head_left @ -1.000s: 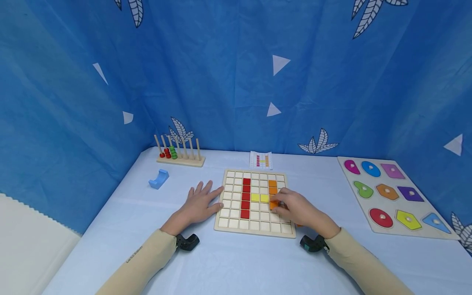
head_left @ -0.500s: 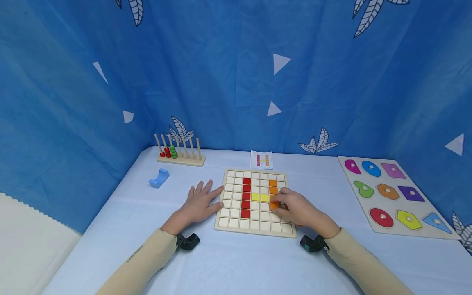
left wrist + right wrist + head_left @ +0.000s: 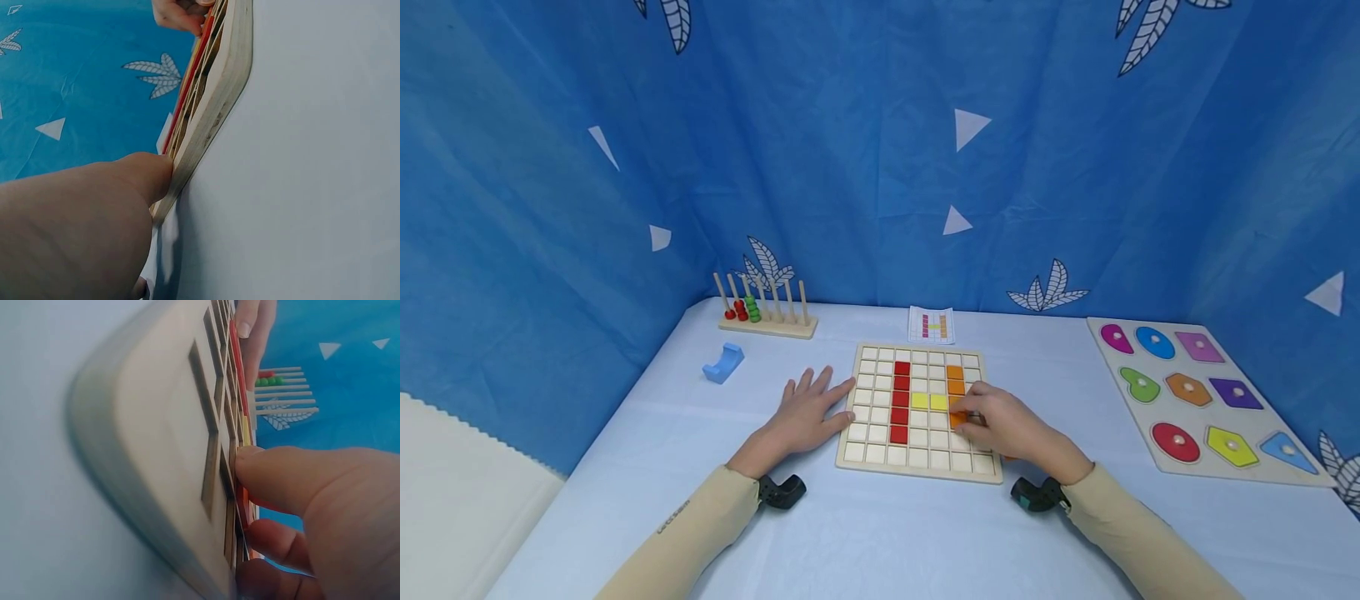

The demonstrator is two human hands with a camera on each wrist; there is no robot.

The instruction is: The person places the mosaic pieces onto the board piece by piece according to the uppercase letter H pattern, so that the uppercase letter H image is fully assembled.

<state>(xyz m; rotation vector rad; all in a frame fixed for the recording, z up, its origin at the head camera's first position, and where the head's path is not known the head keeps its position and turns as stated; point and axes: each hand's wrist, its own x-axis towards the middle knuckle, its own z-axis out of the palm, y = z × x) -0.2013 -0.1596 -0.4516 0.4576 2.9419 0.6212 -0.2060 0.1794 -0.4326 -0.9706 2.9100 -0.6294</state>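
A wooden grid board [image 3: 917,472] lies on the table. One column of red tiles [image 3: 900,398], a pair of yellow tiles [image 3: 928,402] and a column of orange tiles [image 3: 955,387] sit in its cells. My right hand [image 3: 1006,425] reaches over the board's right side, thumb and fingers pinching an orange tile [image 3: 957,419] at the column's lower end; its fingertips partly cover that tile. At the board's left edge, my left hand [image 3: 807,417] rests with fingers spread, thumb and forefinger touching the rim. The left wrist view shows the left thumb [image 3: 150,172] against that edge.
Behind the board lies a pattern card [image 3: 931,326]. A peg stand with beads [image 3: 769,328] and a blue curved block [image 3: 723,364] are at back left. A shape puzzle board [image 3: 1206,403] lies right. Something orange [image 3: 1009,457] shows beneath the right wrist.
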